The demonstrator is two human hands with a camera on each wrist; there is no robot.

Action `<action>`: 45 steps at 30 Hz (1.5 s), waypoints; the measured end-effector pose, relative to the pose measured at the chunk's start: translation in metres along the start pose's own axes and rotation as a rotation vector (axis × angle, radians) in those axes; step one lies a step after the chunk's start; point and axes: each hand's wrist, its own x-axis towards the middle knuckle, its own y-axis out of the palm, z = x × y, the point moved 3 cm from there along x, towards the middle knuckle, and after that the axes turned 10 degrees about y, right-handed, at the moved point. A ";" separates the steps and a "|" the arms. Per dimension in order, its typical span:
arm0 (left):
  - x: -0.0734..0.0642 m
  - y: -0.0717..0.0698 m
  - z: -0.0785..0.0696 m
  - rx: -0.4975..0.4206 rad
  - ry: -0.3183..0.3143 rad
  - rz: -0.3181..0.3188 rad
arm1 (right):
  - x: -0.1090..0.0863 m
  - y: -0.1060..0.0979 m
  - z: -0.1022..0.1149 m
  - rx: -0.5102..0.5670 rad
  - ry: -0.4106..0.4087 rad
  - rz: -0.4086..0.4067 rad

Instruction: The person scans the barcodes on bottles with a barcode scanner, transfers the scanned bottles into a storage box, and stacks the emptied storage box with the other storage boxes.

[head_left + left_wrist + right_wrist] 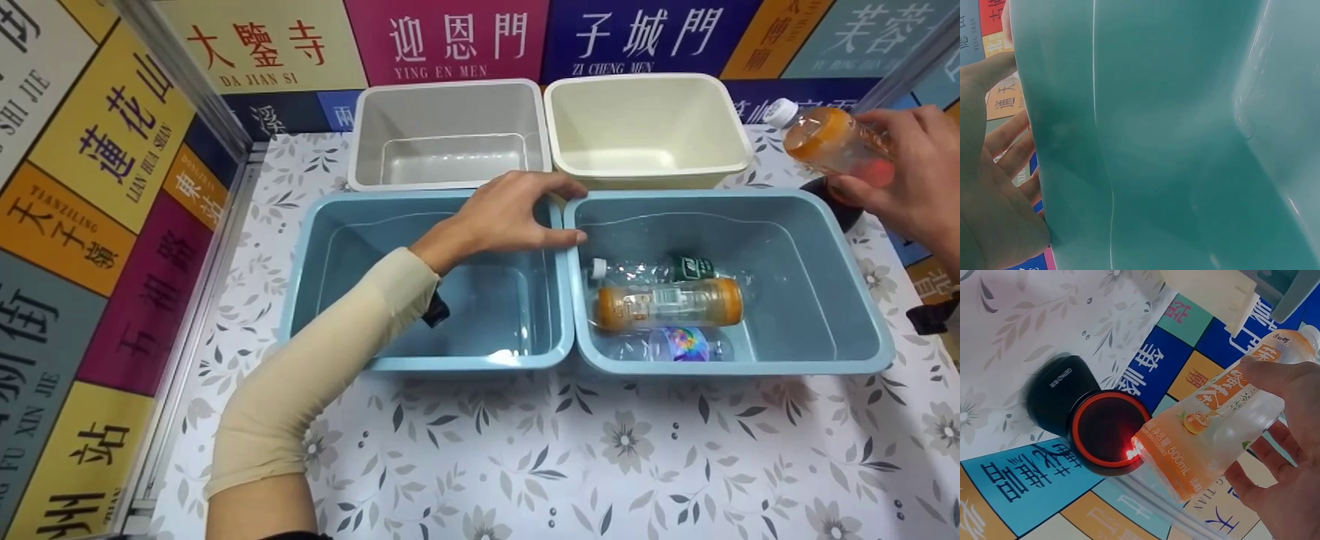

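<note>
In the head view, my left hand [510,214] rests at the touching rims of two blue bins, thumb and forefinger spread apart. Its fingers show past the rim of the blue bin [1067,146] in the left wrist view. My right hand [919,169] grips a clear plastic drink bottle [825,142] with an orange label and white cap, raised at the right. In the right wrist view, the base of this tilted bottle [1213,422] overlaps a black scanner-like device [1061,388] with an orange-red ring. Red light glows at the bottle's bottom edge.
The right blue bin [817,367] holds a green-labelled bottle [691,267], an orange-labelled bottle [667,304] and a purple-labelled bottle [684,343]. Behind stand a grey bin [450,161] and a cream bin [645,124]. Printed panels [450,37] edge the flower-patterned table [622,450].
</note>
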 end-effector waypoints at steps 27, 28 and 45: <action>0.000 0.000 0.001 0.017 0.013 0.001 | 0.024 -0.005 0.049 -0.027 -0.059 0.034; 0.000 0.000 0.001 0.015 0.011 0.003 | 0.025 -0.006 0.052 -0.029 -0.067 0.036; 0.000 -0.001 0.001 0.019 0.012 0.002 | 0.035 -0.002 0.079 -0.027 -0.176 0.027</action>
